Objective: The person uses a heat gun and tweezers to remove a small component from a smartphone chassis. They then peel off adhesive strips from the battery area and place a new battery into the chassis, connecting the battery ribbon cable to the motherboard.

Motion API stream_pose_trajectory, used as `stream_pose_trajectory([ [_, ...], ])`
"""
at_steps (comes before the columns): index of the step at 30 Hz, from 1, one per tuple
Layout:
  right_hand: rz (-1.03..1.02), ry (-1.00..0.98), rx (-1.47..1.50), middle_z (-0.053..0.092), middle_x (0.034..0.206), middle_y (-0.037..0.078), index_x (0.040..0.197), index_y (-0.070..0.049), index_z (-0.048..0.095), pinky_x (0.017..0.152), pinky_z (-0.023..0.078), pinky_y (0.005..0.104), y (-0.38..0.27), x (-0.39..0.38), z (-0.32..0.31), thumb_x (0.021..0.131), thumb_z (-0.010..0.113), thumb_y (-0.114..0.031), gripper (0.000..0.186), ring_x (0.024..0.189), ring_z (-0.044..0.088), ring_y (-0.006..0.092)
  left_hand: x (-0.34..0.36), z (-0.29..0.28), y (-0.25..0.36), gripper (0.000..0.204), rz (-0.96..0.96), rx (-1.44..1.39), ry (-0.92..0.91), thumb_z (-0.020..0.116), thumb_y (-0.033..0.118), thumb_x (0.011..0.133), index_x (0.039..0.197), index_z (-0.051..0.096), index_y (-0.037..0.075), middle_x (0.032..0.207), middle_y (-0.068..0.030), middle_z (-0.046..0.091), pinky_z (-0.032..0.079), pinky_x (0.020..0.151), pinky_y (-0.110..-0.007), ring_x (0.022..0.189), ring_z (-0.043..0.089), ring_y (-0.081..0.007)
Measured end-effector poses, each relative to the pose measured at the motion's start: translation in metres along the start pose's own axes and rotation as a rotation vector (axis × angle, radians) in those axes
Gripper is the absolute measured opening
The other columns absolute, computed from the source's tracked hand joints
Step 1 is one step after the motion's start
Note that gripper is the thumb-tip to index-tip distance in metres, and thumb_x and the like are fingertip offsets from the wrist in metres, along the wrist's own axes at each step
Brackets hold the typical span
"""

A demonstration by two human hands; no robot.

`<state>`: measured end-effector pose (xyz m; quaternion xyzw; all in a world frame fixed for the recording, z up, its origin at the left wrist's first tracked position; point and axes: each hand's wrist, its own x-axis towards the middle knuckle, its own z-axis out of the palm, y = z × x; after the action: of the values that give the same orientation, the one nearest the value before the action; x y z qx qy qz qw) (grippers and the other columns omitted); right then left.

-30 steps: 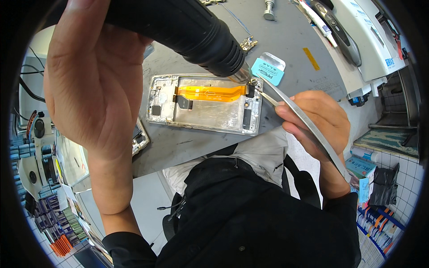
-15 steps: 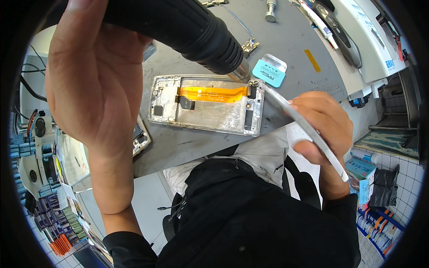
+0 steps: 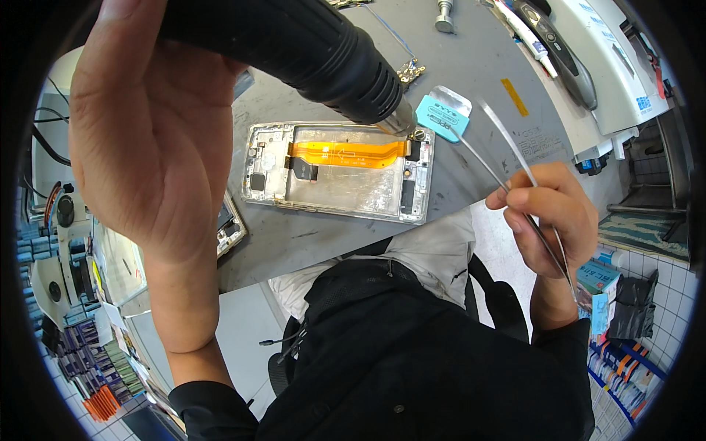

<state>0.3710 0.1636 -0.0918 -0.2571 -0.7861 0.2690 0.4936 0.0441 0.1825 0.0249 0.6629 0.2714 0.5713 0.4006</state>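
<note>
A phone frame [image 3: 346, 195] lies on the grey mat, with an orange flex cable [image 3: 346, 153] running along its inside. My left hand [image 3: 158, 140] is wrapped round a black hot air gun [image 3: 294, 55]. The metal nozzle [image 3: 399, 120] points down at the frame's upper right corner, close above it. Metal tweezers [image 3: 507, 180] are in my right hand [image 3: 555, 217], right of the frame. Their tips are spread apart and nothing shows between them. Beyond that corner lies a light blue card-like piece [image 3: 443, 116], partly behind one tweezer tip.
A small metal part [image 3: 410, 72] lies behind the nozzle. Farther right are a strip of amber tape [image 3: 514, 97], a white tube [image 3: 531, 42] and a dark grey handheld tool [image 3: 562, 62]. Another phone part [image 3: 232, 226] shows by my left wrist.
My right hand has turned and drawn back slightly to the right. The tweezer tips have left the frame's corner and spread apart. The hot air gun has barely moved.
</note>
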Motion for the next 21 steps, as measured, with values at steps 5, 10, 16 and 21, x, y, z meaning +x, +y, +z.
stream_pose_trajectory([
  [5,-0.018,-0.036,-0.027,0.071,0.095,0.012,0.103,-0.009,0.074,0.064,0.054,0.0293,-0.008,0.006,0.0,0.078,0.081,-0.001,0.026,0.077,0.069,0.0211,-0.002,0.001,0.001,0.052,-0.002,0.003,0.007,0.04,0.039,0.113,0.144,0.047,-0.002,0.138,-0.0185,0.057,0.048,0.113,-0.048,0.133,0.059,-0.0354],
  [10,-0.045,-0.033,-0.102,0.07,0.092,0.011,0.098,-0.007,0.075,0.06,0.053,0.0272,-0.009,0.009,0.006,0.072,0.078,0.002,0.028,0.072,0.068,0.0192,0.0,0.007,-0.002,0.052,0.002,0.003,0.008,0.041,0.038,0.113,0.144,0.047,-0.002,0.138,-0.0186,0.057,0.048,0.113,-0.048,0.133,0.059,-0.0354],
  [16,-0.12,-0.104,-0.135,0.07,0.09,0.01,0.098,-0.006,0.075,0.058,0.052,0.0269,-0.008,0.013,0.006,0.063,0.081,-0.002,0.035,0.068,0.066,0.0188,-0.001,0.009,0.0,0.051,0.009,0.005,0.013,0.041,0.038,0.112,0.144,0.047,-0.002,0.138,-0.0186,0.057,0.048,0.113,-0.048,0.133,0.059,-0.0354],
  [21,-0.174,-0.157,-0.187,0.068,0.087,0.01,0.095,-0.005,0.073,0.055,0.051,0.0285,-0.009,0.017,0.004,0.061,0.08,-0.013,0.036,0.066,0.065,0.0213,0.001,0.01,-0.001,0.051,0.013,0.009,0.018,0.042,0.038,0.112,0.144,0.047,-0.002,0.138,-0.0187,0.057,0.048,0.113,-0.048,0.132,0.059,-0.0354],
])
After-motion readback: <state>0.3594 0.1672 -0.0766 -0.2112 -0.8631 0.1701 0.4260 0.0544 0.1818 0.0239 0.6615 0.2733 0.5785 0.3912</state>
